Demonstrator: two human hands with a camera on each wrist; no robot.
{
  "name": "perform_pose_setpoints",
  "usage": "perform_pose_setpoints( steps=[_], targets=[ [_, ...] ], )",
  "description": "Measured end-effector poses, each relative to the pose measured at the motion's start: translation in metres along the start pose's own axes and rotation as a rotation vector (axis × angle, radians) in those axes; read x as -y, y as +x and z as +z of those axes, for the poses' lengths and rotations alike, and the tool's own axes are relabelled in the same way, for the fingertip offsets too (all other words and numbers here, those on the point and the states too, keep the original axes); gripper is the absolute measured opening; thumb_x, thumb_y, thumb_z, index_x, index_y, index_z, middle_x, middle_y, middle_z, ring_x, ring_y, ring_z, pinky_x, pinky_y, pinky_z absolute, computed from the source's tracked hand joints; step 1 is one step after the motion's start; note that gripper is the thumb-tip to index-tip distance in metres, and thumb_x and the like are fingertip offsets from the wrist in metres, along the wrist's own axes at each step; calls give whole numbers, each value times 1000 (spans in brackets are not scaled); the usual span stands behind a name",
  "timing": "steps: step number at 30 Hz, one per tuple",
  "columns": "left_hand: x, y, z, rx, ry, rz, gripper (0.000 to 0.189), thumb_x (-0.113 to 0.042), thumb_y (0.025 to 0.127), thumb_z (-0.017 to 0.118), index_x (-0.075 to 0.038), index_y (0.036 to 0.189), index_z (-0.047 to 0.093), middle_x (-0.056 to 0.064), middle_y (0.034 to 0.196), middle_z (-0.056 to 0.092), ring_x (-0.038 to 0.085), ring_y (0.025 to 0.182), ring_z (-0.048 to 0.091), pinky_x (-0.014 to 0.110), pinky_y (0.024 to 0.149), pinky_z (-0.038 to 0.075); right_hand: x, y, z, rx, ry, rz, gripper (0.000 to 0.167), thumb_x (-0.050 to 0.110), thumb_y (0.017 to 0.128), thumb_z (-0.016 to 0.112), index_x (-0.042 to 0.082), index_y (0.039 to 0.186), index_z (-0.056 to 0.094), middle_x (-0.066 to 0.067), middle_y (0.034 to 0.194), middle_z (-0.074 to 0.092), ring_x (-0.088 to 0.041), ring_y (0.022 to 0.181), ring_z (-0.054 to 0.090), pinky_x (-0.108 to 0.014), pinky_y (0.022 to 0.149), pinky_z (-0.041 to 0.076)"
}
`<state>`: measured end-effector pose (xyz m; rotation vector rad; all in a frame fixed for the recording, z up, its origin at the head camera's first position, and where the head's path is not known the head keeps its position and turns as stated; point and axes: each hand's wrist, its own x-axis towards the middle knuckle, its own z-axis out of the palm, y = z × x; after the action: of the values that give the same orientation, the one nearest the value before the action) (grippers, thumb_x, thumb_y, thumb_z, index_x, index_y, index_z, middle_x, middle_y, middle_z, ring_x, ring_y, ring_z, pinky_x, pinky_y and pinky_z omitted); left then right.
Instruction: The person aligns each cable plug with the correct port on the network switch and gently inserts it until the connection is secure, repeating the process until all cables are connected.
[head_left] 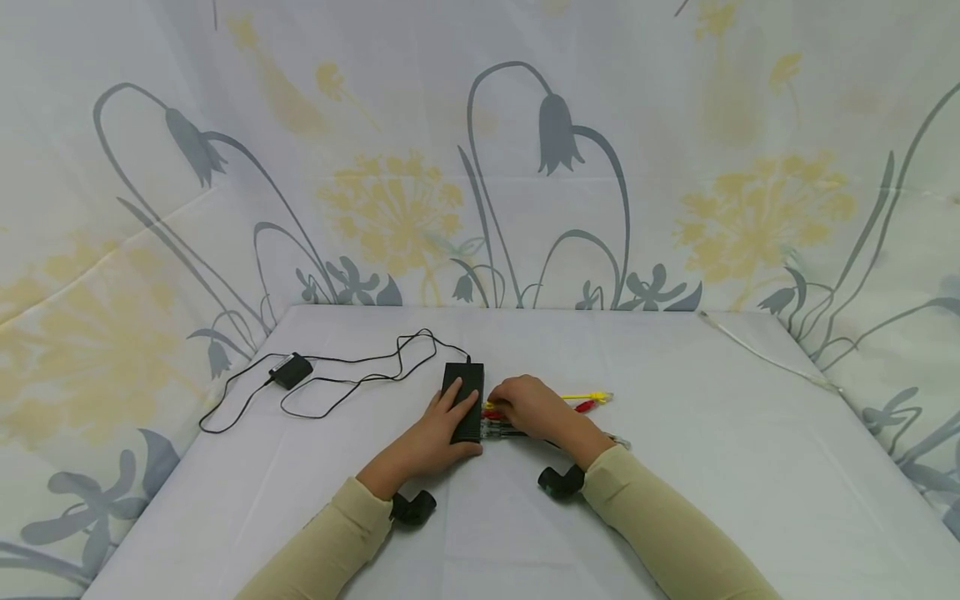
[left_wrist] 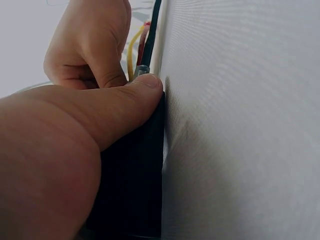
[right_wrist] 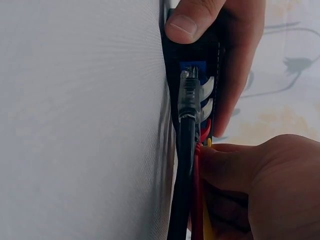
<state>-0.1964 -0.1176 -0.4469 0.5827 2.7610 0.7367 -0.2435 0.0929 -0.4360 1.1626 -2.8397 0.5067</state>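
Observation:
A black network switch (head_left: 465,379) lies on the white table with its port side facing right. My left hand (head_left: 437,429) holds it, fingers spread over its top and thumb at its near end. Beside the ports, my right hand (head_left: 534,408) pinches the yellow network cable (head_left: 579,397) close to its plug. The right wrist view shows a black network cable (right_wrist: 186,150) whose clear plug (right_wrist: 189,97) sits at the nearest port. A red network cable (right_wrist: 196,185) runs alongside, with pale plugs behind. My right fingers partly hide the yellow plug.
A power adapter (head_left: 291,371) lies at the left, its thin black cord looping to the switch's far end. A loose white cable (head_left: 772,360) stretches across the table's right side. Black wrist-camera mounts (head_left: 412,508) hang below both wrists. A flower-patterned cloth (head_left: 405,208) rises behind.

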Motion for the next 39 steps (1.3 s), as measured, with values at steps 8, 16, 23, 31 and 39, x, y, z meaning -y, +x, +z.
perform_pose_setpoints(
  steps=[8,16,23,31,39],
  targets=[
    [-1,0,-1,2,1,-4,83,-49,90,64,-27,156,20,3,165,-1,41,150,3,60,111,29,-2,0,-2,31,62,8,21,8,96,59,5,111,72,-6,104,72,-21,97,67,-36,87,54],
    [0,1,0,-5,3,-3,82,-48,90,65,-24,156,22,5,165,1,42,149,5,61,110,30,-6,1,0,54,130,40,23,7,96,57,6,114,71,-6,108,71,-21,102,66,-37,91,53],
    [-3,1,-2,-2,11,-14,82,-48,90,64,-25,156,22,5,165,0,43,149,4,61,110,30,-6,2,2,45,140,57,22,7,96,57,6,113,71,-6,108,71,-21,102,66,-37,91,53],
    [-5,1,-2,1,24,-7,82,-47,91,64,-23,156,22,7,165,1,46,148,6,62,109,31,-6,3,3,40,135,66,22,7,96,57,6,112,72,-6,107,71,-21,101,66,-38,90,53],
    [-4,1,-1,-1,33,-3,81,-47,91,64,-22,156,22,8,165,1,48,147,6,62,109,31,-4,5,4,36,114,56,22,7,96,56,5,111,72,-7,107,72,-22,101,66,-38,91,53]
  ],
)
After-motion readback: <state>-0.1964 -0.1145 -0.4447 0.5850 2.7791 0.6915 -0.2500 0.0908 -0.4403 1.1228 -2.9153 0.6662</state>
